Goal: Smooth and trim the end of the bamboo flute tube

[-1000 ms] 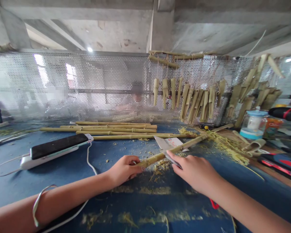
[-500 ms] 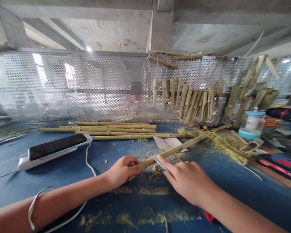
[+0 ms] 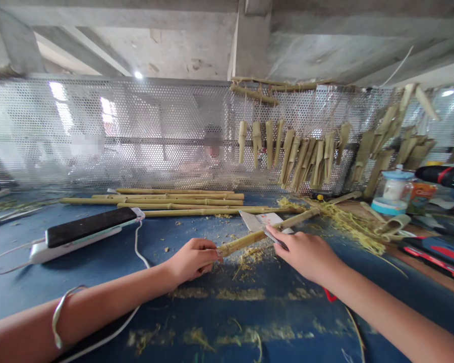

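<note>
My left hand is closed round the near end of a thin bamboo stick that runs up and to the right across the blue table. My right hand grips a small knife whose blade lies against the stick near its middle. Yellow shavings lie under the stick between my hands. A white paper card sits just behind the stick.
Several long bamboo sticks lie at the back. A phone on a white power bank with a cable sits left. Cut bamboo pieces hang on the perforated metal screen. A jar, tools and a shavings pile crowd the right.
My right hand with the knife slid toward my left hand along the stick, then moved back out to the right. My left hand kept its hold.
</note>
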